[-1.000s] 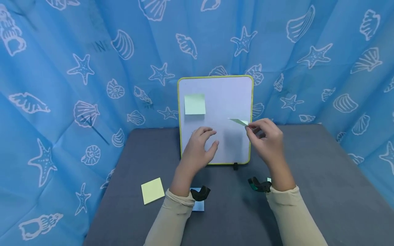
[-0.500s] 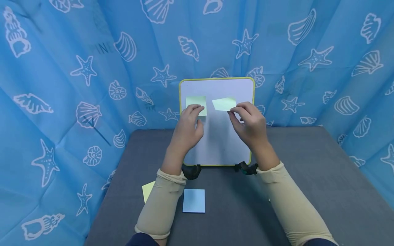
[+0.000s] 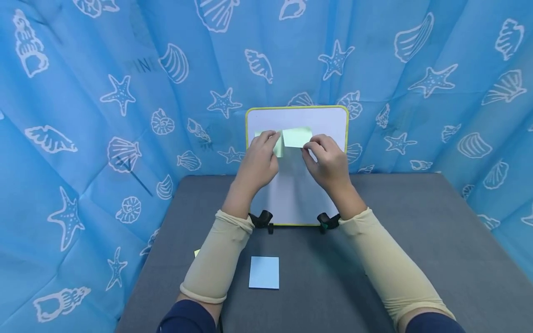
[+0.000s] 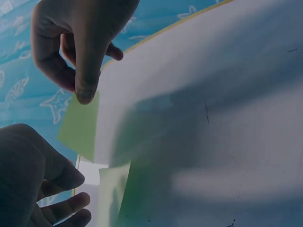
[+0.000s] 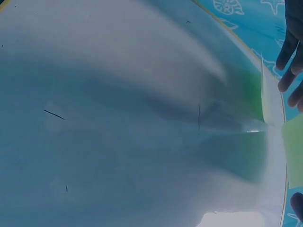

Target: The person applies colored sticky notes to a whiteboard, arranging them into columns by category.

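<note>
My right hand [image 3: 331, 162] pinches a pale green sticky note [image 3: 297, 137] by its lower right corner, in front of the whiteboard [image 3: 291, 199]. In the left wrist view, this note [image 4: 79, 125] hangs tilted under the thumb and fingers. A second pale green sticky note [image 3: 278, 149] is on the board's upper left, partly covered by my left hand [image 3: 257, 162]. From the left wrist view, the fingers of that hand [image 4: 28, 175] are loosely bent beside the second note [image 4: 112, 194], holding nothing. The right wrist view shows both notes side by side, the held one [image 5: 294, 149] nearer the right hand's fingertip.
A blue sticky pad [image 3: 264, 273] lies on the grey table [image 3: 308, 296] before the board. Just a corner of a yellow pad [image 3: 196, 252] shows past the left sleeve. Black feet support the board. A blue shell-print curtain [image 3: 166, 101] hangs behind.
My right hand has carried its sticky note up and left, close to the note on the board. The left hand has risen in front of that note. The blue pad has come into full view.
</note>
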### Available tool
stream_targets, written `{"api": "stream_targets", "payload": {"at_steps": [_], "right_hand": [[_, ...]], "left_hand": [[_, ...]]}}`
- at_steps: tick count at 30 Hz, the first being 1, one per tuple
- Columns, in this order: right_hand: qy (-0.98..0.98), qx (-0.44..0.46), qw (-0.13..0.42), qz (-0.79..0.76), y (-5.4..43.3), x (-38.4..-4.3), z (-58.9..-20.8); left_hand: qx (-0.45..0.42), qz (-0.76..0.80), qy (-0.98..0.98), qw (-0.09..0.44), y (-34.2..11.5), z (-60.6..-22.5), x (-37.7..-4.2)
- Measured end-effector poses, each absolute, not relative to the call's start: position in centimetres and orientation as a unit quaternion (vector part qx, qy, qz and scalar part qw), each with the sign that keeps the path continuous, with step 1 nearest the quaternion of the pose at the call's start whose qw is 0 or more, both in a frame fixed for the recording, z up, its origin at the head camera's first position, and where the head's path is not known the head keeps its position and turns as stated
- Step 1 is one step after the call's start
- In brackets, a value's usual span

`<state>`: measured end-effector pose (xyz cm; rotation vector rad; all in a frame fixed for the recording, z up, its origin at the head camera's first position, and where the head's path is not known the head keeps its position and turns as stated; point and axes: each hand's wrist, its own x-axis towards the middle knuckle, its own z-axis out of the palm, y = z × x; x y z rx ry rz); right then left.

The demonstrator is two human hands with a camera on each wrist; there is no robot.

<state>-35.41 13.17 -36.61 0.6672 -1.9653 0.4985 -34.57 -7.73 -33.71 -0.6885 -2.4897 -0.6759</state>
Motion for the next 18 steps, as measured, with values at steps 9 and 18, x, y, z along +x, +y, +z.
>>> {"api": "stream_targets", "payload": {"at_steps": [9, 18], "right_hand": [[-0.808, 0.268, 0.486, 0.197, 12.9, -36.0, -37.0], [-0.816, 0.264, 0.475, 0.196, 13.1, -36.3, -37.3]], "left_hand": [[-0.263, -0.2, -0.919, 0.215, -7.2, -33.7, -35.5], [-0.262, -0.17, -0.925, 0.215, -6.6, -34.7, -36.3]]}}
